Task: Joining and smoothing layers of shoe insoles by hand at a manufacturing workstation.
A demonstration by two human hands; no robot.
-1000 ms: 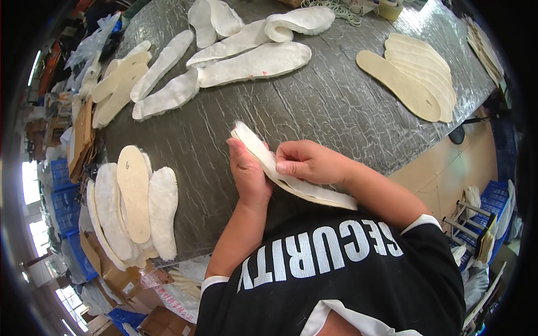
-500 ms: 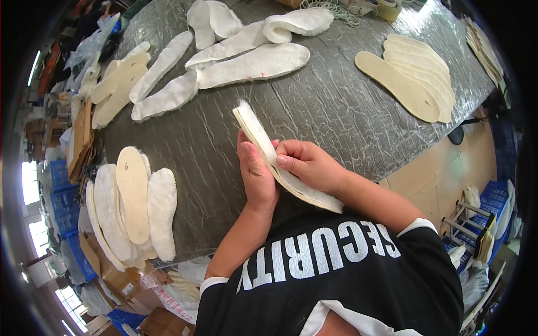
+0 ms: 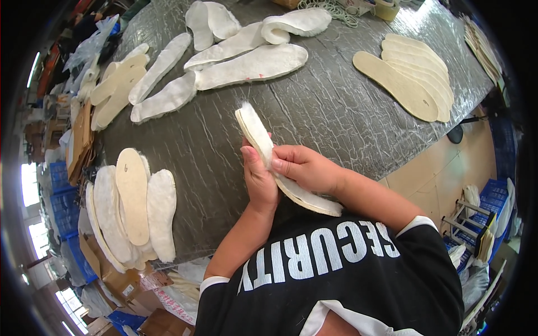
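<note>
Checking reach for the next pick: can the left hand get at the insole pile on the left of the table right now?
Probably yes, once freed. The left hand and right hand both grip an insole. Only bare table lies between it and the pile.

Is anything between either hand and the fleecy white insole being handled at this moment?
Nothing visible. The left hand and right hand both grip the fleecy white insole with tan backing directly, holding it on edge above the grey wrinkled table cover, apart from the other insole piles.

Black short-sleeved shirt, white trim
</note>
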